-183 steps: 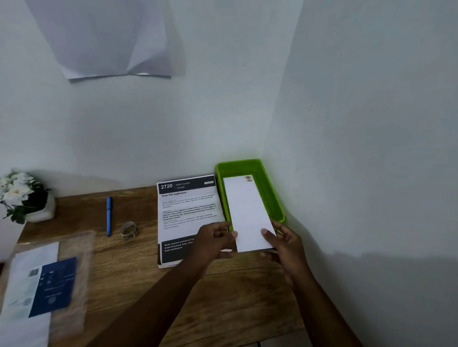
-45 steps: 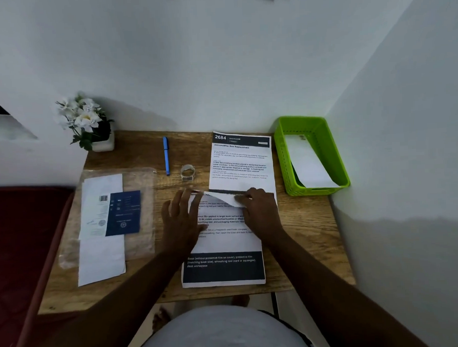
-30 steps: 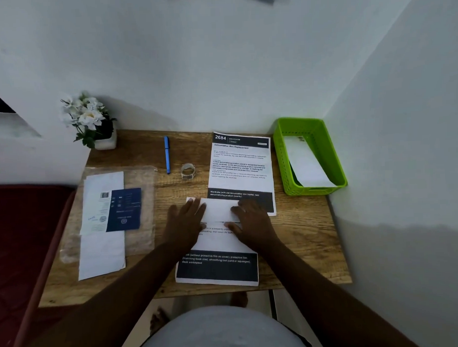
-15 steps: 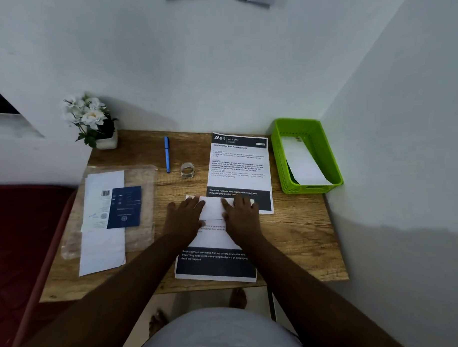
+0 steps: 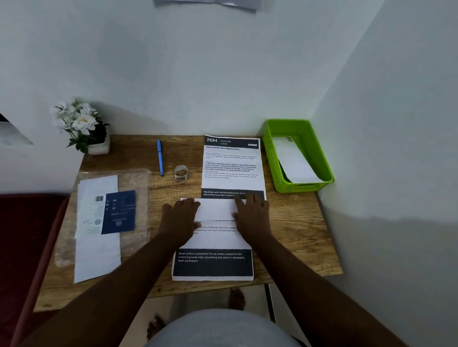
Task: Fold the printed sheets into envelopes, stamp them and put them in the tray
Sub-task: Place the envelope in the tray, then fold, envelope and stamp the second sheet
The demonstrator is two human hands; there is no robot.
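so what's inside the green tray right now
A folded white envelope leans inside the green tray, a small stamp near its far end. Something dark shows under its near edge; the tray floor beneath is hidden.

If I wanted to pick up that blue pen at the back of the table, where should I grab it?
Pinch the blue pen around the middle of its barrel, coming straight down from above with fingers on its left and right sides. It lies flat on the table, pointing front to back, with bare wood on both sides.
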